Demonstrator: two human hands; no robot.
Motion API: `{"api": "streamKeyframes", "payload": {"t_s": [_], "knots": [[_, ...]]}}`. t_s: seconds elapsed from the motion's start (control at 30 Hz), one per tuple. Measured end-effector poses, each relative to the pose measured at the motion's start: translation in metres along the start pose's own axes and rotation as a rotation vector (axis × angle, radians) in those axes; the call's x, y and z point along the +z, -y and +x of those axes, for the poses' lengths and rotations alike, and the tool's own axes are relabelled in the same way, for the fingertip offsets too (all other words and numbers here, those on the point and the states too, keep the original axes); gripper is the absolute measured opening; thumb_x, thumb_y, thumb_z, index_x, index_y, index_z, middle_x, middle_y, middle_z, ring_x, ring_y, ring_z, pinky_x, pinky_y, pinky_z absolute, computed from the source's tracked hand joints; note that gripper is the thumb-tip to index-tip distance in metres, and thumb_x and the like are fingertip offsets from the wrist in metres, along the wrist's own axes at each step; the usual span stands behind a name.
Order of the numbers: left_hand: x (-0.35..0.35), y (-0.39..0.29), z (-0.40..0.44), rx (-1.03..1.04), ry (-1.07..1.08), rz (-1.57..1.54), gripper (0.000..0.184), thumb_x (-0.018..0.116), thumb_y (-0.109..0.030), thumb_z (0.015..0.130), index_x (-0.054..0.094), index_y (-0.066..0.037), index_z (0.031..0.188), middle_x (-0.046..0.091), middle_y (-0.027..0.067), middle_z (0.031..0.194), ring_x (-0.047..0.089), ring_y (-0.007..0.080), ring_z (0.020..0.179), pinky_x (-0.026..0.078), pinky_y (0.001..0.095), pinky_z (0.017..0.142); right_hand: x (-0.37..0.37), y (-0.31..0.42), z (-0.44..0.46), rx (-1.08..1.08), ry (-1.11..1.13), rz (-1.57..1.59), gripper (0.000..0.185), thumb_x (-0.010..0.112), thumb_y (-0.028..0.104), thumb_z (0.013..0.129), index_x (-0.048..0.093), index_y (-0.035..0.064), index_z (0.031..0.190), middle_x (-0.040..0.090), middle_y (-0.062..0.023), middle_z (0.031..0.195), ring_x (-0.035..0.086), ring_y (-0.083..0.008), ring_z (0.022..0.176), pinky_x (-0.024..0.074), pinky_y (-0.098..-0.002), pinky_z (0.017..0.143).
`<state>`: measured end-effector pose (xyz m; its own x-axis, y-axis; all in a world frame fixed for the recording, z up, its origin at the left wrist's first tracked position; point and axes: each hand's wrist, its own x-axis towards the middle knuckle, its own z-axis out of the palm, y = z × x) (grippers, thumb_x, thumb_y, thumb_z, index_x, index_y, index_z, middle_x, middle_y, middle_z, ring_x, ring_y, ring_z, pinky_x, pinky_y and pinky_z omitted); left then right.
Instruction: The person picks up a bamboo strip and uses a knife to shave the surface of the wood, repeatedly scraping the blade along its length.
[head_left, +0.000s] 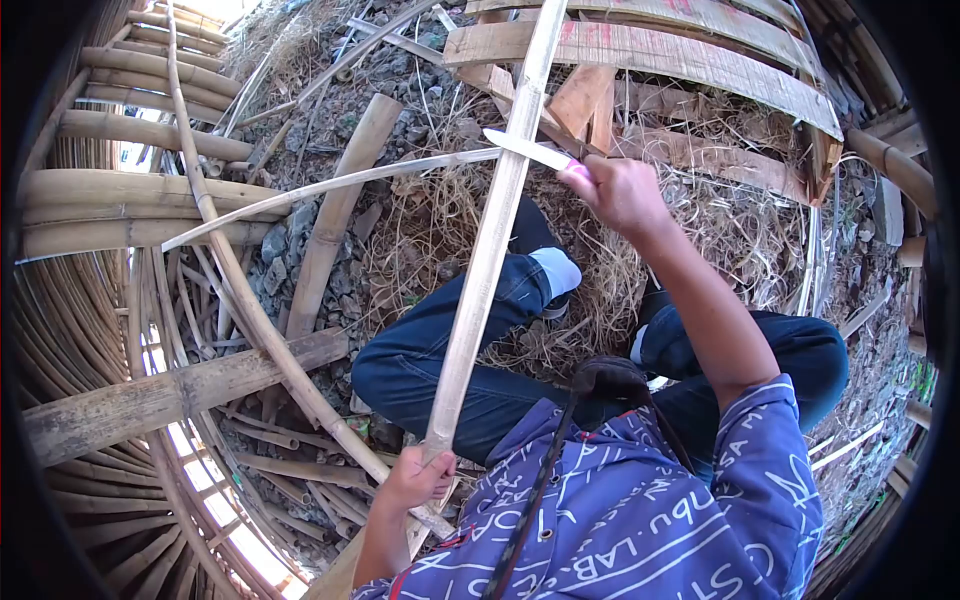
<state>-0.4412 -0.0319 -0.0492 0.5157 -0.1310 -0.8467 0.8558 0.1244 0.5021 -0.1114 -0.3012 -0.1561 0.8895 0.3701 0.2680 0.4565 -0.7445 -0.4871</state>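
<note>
A long split bamboo strip [477, 290] runs from my lap up past the top edge of the view. Near its lower end my left hand [416, 476] is closed around it. My right hand [622, 195] grips a knife [535, 150] whose pale blade crosses over the strip, its tip pointing left. The blade looks to be against the strip's face, but I cannot tell whether it is cutting in. A thin bamboo sliver [330, 185] stretches left from beside the blade. The knife's handle is mostly hidden in my fingers.
A slatted wooden pallet [660, 45] stands ahead on the right. Curly shavings [560, 310] cover the ground around my legs. Bamboo poles [130, 205] are stacked at left, with a thick bamboo pole [190, 390] lying low left and a short one [340, 215] on the gravel.
</note>
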Motion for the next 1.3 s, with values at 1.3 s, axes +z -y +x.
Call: {"api": "streamKeyframes", "payload": {"t_s": [1.3], "knots": [[-0.008, 0.008, 0.002, 0.027, 0.046, -0.066, 0.029, 0.05, -0.03, 0.097, 0.049, -0.005, 0.081, 0.035, -0.003, 0.054, 0.031, 0.0047, 0.044, 0.025, 0.0221, 0.039, 0.023, 0.0, 0.003, 0.122, 0.009, 0.156, 0.045, 0.056, 0.048, 0.088, 0.062, 0.0081, 0.066, 0.058, -0.0141, 0.058, 0.058, -0.0332, 0.05, 0.0482, -0.0411, 0.052]]}}
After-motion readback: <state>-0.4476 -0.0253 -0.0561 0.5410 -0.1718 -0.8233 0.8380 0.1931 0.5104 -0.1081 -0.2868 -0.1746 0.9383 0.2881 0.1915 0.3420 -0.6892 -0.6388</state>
